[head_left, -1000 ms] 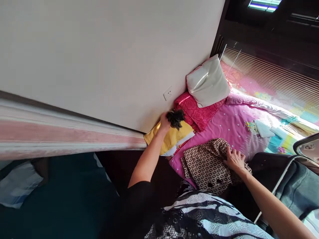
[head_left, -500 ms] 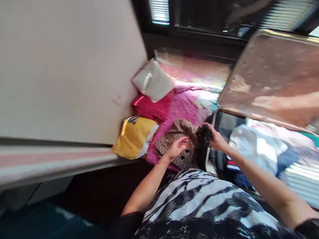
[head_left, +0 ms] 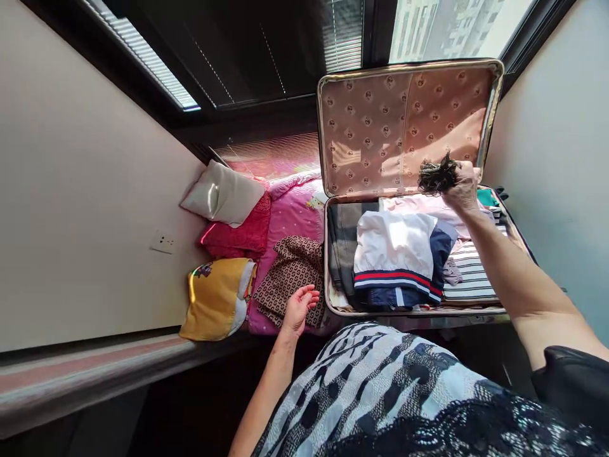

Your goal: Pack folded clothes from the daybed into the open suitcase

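My right hand [head_left: 462,184] is closed around a dark, frilly bunch of lacy material [head_left: 438,175], its exact kind unclear. It holds the bunch up in front of the suitcase's lid, above the packed clothes. My left hand [head_left: 301,308] has loosely bent fingers with nothing in them, over or against a brown patterned garment [head_left: 292,270] on the pink bedding. The open suitcase [head_left: 326,254] has a pink printed lining. In it lie a white garment with navy and red stripes [head_left: 394,247], dark folded clothes [head_left: 349,231] and a striped folded garment [head_left: 471,273].
Left of the suitcase lie pink bedding [head_left: 292,212], a white cushion [head_left: 228,192], a red pillow [head_left: 242,231] and a folded yellow cloth [head_left: 214,301]. A wall with a socket [head_left: 163,241] bounds the left. Dark-framed windows [head_left: 276,51] stand behind.
The view has swung right, bringing the whole suitcase into sight. My right hand has carried the dark bunch from beside the brown garment to over the suitcase. My left hand stays near the garment.
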`<action>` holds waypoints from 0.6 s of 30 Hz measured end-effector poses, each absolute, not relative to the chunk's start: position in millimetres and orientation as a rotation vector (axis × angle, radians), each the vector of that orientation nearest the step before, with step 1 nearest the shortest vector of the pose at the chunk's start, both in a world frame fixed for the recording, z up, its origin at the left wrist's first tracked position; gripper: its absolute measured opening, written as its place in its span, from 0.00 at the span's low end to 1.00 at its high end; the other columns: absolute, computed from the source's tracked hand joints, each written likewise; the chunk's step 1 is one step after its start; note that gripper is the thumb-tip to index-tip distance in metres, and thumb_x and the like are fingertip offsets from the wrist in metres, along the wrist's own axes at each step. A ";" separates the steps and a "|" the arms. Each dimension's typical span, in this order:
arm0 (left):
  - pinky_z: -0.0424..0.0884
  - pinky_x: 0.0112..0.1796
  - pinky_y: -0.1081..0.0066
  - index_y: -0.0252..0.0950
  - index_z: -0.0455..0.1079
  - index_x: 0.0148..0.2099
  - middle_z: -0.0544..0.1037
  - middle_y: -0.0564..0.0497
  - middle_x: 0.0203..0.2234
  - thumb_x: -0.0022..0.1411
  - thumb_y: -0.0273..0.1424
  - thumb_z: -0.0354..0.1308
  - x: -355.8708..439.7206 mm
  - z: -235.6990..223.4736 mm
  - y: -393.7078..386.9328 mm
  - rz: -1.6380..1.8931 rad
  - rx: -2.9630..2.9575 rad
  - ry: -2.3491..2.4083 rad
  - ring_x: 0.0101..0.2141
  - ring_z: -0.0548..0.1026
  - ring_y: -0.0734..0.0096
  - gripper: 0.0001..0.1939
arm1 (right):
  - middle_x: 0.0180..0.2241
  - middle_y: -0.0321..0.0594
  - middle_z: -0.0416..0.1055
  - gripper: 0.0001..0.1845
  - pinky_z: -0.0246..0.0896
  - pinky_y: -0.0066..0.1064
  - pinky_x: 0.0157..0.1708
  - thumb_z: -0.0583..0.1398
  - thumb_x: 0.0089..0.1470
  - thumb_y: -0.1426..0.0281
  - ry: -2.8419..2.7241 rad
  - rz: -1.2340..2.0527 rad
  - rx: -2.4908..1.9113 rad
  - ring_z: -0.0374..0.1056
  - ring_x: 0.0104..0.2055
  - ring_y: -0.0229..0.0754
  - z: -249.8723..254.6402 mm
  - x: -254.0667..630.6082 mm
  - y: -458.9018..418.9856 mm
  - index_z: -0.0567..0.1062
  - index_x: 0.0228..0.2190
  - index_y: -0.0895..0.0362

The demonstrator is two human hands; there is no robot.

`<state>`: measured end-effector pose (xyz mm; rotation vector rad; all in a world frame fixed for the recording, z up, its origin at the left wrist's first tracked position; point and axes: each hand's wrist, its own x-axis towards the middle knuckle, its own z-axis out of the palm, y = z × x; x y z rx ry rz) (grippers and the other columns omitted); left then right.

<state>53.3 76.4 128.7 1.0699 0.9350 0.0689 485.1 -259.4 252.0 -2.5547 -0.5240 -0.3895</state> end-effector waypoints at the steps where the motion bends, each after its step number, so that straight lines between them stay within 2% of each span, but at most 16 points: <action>1: 0.73 0.36 0.74 0.33 0.79 0.45 0.87 0.46 0.35 0.40 0.44 0.82 53.8 130.2 67.7 0.073 1.083 0.939 0.33 0.82 0.71 0.33 | 0.54 0.57 0.73 0.15 0.53 0.43 0.65 0.62 0.70 0.66 -0.495 -0.398 -2.563 0.59 0.59 0.49 255.8 486.5 -261.9 0.82 0.51 0.64; 4: 0.74 0.36 0.73 0.33 0.80 0.44 0.86 0.46 0.34 0.41 0.43 0.82 52.7 135.4 45.3 0.121 1.110 0.948 0.32 0.82 0.71 0.30 | 0.58 0.57 0.73 0.16 0.54 0.37 0.62 0.63 0.70 0.71 -0.459 -0.336 -2.579 0.61 0.57 0.45 258.6 486.1 -247.6 0.82 0.54 0.67; 7: 0.75 0.36 0.73 0.33 0.80 0.44 0.87 0.46 0.34 0.42 0.43 0.82 44.1 141.0 28.9 0.173 1.108 0.969 0.32 0.83 0.71 0.30 | 0.59 0.57 0.73 0.22 0.56 0.31 0.57 0.56 0.72 0.80 -0.611 -0.149 -2.591 0.64 0.53 0.40 247.2 484.6 -213.6 0.74 0.63 0.73; 10: 0.75 0.34 0.74 0.32 0.80 0.45 0.87 0.45 0.35 0.41 0.43 0.82 26.6 145.6 17.4 0.236 1.099 1.041 0.32 0.83 0.70 0.31 | 0.64 0.60 0.69 0.23 0.55 0.30 0.56 0.50 0.78 0.76 -0.753 -0.046 -2.647 0.64 0.56 0.38 225.4 485.6 -176.4 0.71 0.65 0.75; 12: 0.75 0.34 0.74 0.32 0.81 0.45 0.87 0.44 0.35 0.41 0.42 0.82 11.1 147.8 10.9 0.284 1.085 1.109 0.32 0.83 0.70 0.31 | 0.67 0.63 0.66 0.23 0.55 0.29 0.57 0.47 0.80 0.74 -0.858 0.012 -2.651 0.64 0.58 0.37 207.3 486.8 -154.3 0.72 0.62 0.75; 14: 0.75 0.34 0.74 0.33 0.81 0.45 0.88 0.44 0.35 0.41 0.41 0.82 -5.7 149.7 4.2 0.322 1.060 1.179 0.32 0.84 0.70 0.30 | 0.66 0.63 0.68 0.19 0.56 0.28 0.57 0.48 0.78 0.78 -0.970 0.081 -2.617 0.65 0.59 0.35 188.2 487.2 -136.1 0.75 0.56 0.76; 18: 0.76 0.35 0.74 0.36 0.82 0.43 0.88 0.45 0.35 0.39 0.40 0.82 -37.6 150.8 -11.2 0.360 1.002 1.283 0.33 0.84 0.68 0.28 | 0.61 0.62 0.75 0.10 0.64 0.29 0.53 0.57 0.71 0.84 -1.150 0.136 -2.533 0.74 0.48 0.34 157.1 485.6 -115.2 0.78 0.38 0.71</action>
